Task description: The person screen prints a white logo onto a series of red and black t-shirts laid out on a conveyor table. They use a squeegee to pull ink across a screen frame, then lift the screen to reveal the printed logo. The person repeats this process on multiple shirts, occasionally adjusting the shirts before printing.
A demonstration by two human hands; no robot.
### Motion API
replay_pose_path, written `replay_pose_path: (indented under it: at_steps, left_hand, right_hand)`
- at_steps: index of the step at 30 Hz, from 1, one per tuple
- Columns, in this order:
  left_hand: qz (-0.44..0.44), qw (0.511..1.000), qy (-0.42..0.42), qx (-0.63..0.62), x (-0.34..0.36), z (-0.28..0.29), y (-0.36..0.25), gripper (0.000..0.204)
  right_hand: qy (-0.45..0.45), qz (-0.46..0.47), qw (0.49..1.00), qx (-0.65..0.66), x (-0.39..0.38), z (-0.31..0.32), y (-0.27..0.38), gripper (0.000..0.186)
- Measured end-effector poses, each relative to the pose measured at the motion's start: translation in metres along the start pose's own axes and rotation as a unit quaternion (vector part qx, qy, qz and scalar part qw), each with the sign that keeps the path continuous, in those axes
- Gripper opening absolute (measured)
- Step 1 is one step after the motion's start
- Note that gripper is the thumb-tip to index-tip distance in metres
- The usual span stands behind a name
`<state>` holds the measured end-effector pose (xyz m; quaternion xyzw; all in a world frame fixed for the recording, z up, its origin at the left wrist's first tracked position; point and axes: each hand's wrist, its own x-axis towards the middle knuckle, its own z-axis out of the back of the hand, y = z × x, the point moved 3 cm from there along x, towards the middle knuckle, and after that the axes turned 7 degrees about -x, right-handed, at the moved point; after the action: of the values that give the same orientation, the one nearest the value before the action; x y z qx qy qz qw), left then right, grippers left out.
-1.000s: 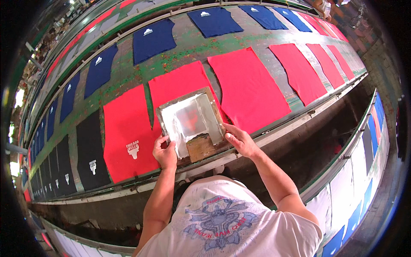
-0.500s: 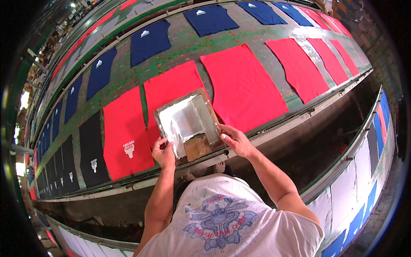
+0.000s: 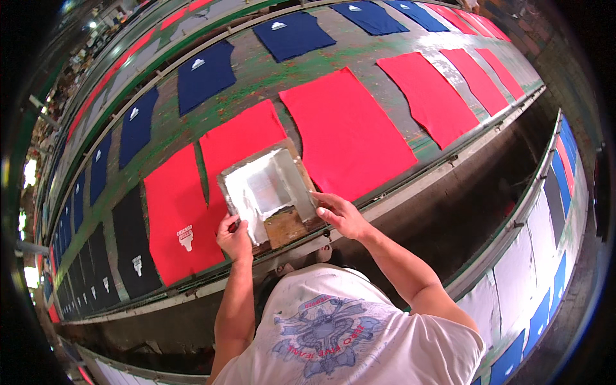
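Observation:
A wooden screen-printing frame [image 3: 287, 230] lies at the table's near edge, with pale mesh and white ink smears inside. It covers the lower part of a plain red fabric panel [image 3: 242, 131]. My left hand [image 3: 235, 240] is closed at the frame's near-left edge, thumb and fingers pinched together. On the opposite side, my right hand [image 3: 341, 215] grips the right edge, its thumb toward me. Left of the frame lies a red panel [image 3: 176, 221] bearing a white print. Another plain red panel [image 3: 348, 135] is to the right.
The long printing table [image 3: 359, 51] has a raised metal rail along its near edge. Navy panels [image 3: 205, 80] with white prints line its far side, and black panels [image 3: 131, 234] lie at left. A second table [image 3: 478, 308] with white and blue panels stands at right behind me.
The whole view has turned slightly, so the table, frame and both hands appear shifted left. My hands keep their places on the frame, which stays over the same red panel.

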<state>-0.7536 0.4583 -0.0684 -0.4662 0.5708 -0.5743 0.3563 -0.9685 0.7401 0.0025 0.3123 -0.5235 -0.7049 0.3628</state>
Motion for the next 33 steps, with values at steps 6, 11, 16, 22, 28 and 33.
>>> replay_pose_path:
  at_steps: [6,11,16,22,28,33]
  left_hand:
    - [-0.041,0.999,0.000,-0.008,0.026,0.006,-0.021,0.028]
    - [0.004,0.993,0.045,-0.110,0.036,-0.009,-0.032,0.031]
    - [0.010,0.992,0.073,-0.101,0.028,-0.043,-0.033,0.032]
    - [0.019,0.989,0.117,-0.090,0.010,-0.104,-0.046,0.029]
    - [0.002,0.990,0.144,-0.014,-0.028,-0.190,-0.052,0.027]
    - [-0.039,0.982,0.168,0.072,-0.076,-0.281,-0.040,0.027]
  right_hand:
    - [-0.048,0.065,0.997,0.013,0.013,-0.008,0.019,0.071]
    - [-0.109,0.072,0.990,-0.057,-0.001,-0.010,0.031,0.064]
    - [-0.151,0.041,0.986,-0.054,-0.030,0.011,0.040,0.066]
    - [-0.222,0.037,0.974,-0.029,-0.057,0.049,0.032,0.064]
    - [-0.249,0.043,0.967,0.005,-0.084,0.121,0.015,0.060]
    - [-0.267,0.045,0.961,-0.056,-0.119,0.214,-0.014,0.058]
